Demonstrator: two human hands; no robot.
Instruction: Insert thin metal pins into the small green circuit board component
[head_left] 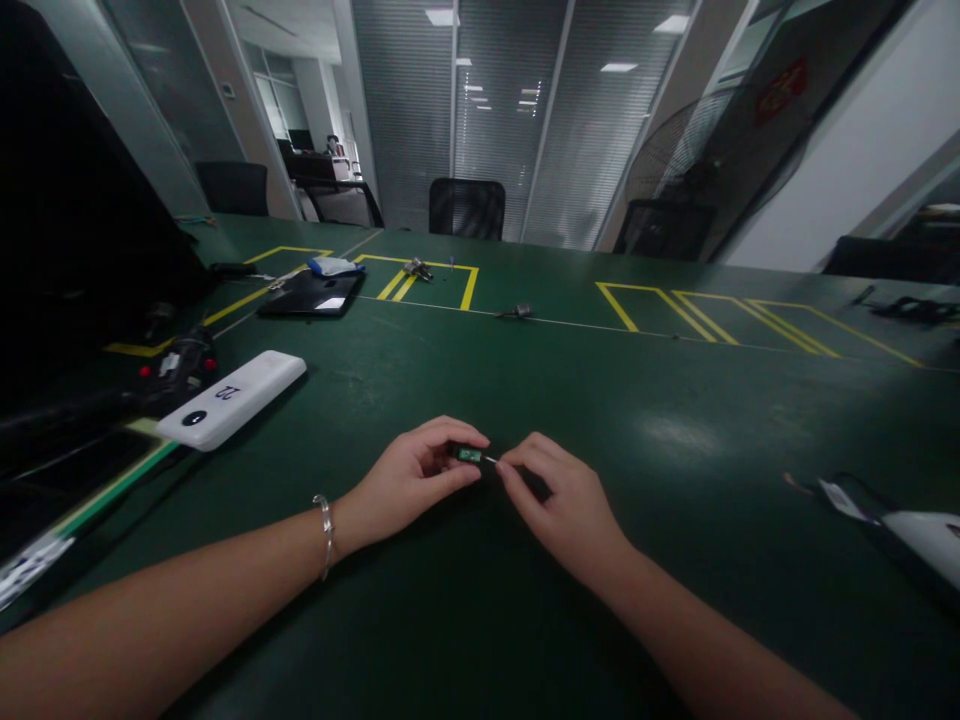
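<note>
My left hand (409,480) pinches a small green circuit-board part (470,455) between thumb and fingers, low over the dark green table (600,400). A silver bracelet sits on that wrist. My right hand (559,495) is closed right beside it, its fingertips pinching a thin light pin or wire (490,459) that sticks out of the part's right end. Both forearms rest on the table near its front edge.
A white power bank (232,398) lies to the left, beside black gear with red buttons (180,362). A black tablet (311,294) and small metal parts (417,268) lie farther back among yellow taped boxes. A black and white device (900,525) sits at right. Office chairs stand behind.
</note>
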